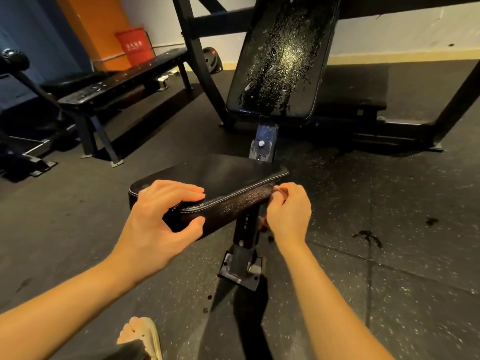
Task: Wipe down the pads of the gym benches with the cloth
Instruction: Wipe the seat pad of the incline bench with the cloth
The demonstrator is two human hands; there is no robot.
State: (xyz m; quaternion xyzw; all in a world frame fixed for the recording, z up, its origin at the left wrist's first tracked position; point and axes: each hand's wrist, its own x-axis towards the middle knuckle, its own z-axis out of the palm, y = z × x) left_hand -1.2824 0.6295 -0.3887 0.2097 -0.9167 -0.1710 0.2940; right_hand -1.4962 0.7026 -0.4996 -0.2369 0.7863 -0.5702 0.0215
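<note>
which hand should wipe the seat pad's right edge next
Right: the right hand is curled round what looks like the orange cloth at that edge of the seat pad; the left hand grips the front corner, holding no cloth.

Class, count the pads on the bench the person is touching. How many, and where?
2. The seat pad lies nearest; the flaking back pad rises tilted beyond it. A third could be hidden.
</note>
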